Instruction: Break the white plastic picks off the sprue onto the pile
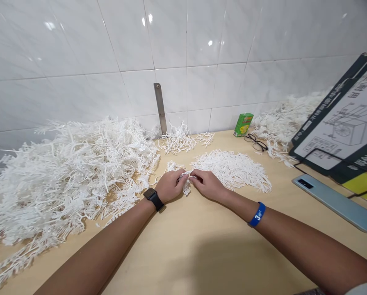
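Observation:
My left hand [171, 185] and my right hand [209, 186] meet over the middle of the table, fingers closed. Between them is a white branched plastic piece [186, 189], gripped from both sides and partly hidden by the fingers. A large tangled pile of similar white branched pieces [78, 172] spreads to the left. Just beyond my right hand lies a flat heap of short, loose white sticks [235, 169]. A few thin branched scraps [177, 141] sit behind my hands.
A metal strip [160, 108] stands upright against the tiled wall. At the back right are a small green box [243, 125], eyeglasses [256, 142] and another white pile [286, 121]. A phone [337, 203] lies before a large printed carton [340, 127] on the right.

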`<state>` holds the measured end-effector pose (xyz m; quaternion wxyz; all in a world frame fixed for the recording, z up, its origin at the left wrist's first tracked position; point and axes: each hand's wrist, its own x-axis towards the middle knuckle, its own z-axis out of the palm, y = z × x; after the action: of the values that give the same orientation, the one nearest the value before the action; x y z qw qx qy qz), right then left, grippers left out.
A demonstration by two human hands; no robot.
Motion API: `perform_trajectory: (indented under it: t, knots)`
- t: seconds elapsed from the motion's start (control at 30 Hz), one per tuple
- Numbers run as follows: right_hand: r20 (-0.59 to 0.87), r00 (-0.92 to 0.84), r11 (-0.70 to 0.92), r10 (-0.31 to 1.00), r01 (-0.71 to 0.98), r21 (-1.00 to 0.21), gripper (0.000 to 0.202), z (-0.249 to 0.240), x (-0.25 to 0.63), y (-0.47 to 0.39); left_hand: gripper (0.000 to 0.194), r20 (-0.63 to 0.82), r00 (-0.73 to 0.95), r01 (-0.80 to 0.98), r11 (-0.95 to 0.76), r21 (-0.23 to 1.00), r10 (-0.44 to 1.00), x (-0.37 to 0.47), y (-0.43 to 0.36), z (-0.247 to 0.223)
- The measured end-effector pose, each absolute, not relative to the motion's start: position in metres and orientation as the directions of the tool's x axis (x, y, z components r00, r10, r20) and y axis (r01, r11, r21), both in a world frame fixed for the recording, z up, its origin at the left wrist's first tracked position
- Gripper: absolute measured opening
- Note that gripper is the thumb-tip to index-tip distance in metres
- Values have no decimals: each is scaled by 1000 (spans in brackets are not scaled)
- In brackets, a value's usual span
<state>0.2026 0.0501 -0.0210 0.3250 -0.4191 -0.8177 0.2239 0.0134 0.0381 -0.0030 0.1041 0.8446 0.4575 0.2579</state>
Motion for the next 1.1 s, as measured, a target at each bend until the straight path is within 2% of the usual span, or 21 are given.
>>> perform_trajectory:
  t: [0.5,0.87,1.1]
  knots:
    - [334,-441,546,833,558,-625,17,-20,202,50,33,330,449,717,-555,421,830,14,38,-1]
    - [286,-475,544,832,601,-586,19,-20,202,50,34,259,468,760,-534,370,845,15,39,-4]
    - [296,-487,560,822,593,-578,21,-19,203,50,35,241,470,759,-528,379,849,15,40,-3]
